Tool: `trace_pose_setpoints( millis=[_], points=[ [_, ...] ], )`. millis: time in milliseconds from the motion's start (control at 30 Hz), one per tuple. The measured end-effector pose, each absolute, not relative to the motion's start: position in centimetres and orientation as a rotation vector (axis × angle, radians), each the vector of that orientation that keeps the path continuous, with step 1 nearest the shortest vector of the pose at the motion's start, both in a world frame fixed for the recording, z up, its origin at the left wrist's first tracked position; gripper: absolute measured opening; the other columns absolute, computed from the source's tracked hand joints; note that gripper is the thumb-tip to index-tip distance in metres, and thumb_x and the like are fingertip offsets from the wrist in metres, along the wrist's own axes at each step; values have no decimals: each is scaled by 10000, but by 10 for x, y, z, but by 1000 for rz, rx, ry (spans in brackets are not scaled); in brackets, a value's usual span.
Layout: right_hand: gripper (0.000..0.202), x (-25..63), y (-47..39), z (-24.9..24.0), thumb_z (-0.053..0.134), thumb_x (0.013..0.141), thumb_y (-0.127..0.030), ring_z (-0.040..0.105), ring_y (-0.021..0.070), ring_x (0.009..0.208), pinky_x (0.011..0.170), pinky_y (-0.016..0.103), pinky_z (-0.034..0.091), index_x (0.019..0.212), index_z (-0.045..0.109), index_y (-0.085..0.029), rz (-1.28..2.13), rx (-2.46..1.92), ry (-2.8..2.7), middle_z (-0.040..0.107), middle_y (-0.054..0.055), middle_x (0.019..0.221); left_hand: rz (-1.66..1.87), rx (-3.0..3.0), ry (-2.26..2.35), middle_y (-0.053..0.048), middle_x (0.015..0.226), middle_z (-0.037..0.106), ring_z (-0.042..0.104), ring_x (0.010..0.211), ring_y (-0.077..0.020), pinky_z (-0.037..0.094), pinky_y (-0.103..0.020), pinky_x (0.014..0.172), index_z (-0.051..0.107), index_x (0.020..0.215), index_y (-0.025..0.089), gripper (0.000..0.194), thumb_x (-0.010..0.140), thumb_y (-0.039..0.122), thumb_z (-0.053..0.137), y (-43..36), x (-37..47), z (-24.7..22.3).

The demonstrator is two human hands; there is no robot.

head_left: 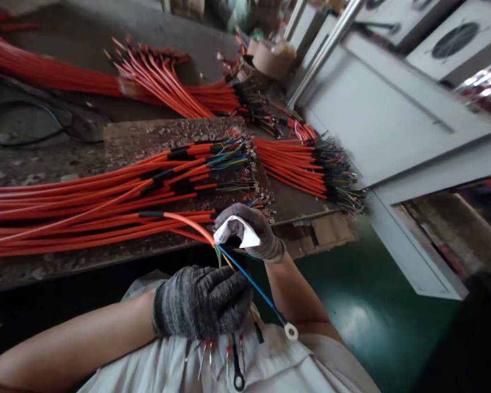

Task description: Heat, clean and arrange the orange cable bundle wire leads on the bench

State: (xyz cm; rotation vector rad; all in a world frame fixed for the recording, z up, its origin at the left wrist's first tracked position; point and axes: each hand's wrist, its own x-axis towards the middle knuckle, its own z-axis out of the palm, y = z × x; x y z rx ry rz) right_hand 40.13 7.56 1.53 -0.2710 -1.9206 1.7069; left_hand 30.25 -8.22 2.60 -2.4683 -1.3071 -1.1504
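Note:
My left hand [200,300], in a grey knitted glove, is closed around thin coloured wires fanning out of an orange cable [192,221]. Below its fingers hang several fine wire ends [210,352] and a black wire [235,355] tipped with a ring terminal. A blue wire [253,283] runs past the fingers to a pale ring terminal [286,332]. Just beyond, my gloved right hand [265,232] pinches a curled white label [251,237] beside the spot where the wires leave the orange sheath. A black sleeve [151,214] sits further up this cable.
Many orange cables [85,188] lie along the workbench [147,128], their stripped ends on a worn board. More bundles [290,164] lie at its far right and back. A brown tape roll [272,60] stands behind. Grey metal cabinets [352,103] rise on the right above the green floor [352,267].

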Motion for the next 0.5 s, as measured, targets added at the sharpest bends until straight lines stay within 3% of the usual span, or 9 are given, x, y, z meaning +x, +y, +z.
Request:
trace_pose_setpoints(
  millis=[100,300,400,500],
  points=[
    [370,402,77,19,612,813,-577,679,166,716,709,299,558,839,698,-217,1626,-260,-2060,712,36,780,-949,-2476,-1226,-128,914,719,698,712,-186,566,-246,508,653,1028,147,261,920,188,419,-78,309,17],
    [459,396,76,29,459,896,-595,656,138,638,688,279,556,880,684,-195,1655,-22,-2303,694,22,709,-863,-2465,-1212,-105,872,718,687,687,-181,559,-256,507,646,1012,139,235,895,145,443,-79,309,15],
    [424,403,80,10,486,898,-574,674,148,686,677,281,562,922,667,-191,1676,-126,-2146,707,38,784,-863,-2477,-1199,-91,889,730,697,692,-175,568,-253,523,644,1004,144,212,899,159,461,-81,307,15],
    [336,415,84,-4,558,879,-520,679,178,795,803,343,560,881,684,-209,1456,-273,-2007,716,60,844,-901,-2422,-1191,-88,900,740,705,716,-178,579,-257,558,650,993,155,205,900,154,467,-82,300,23]
  ],
)
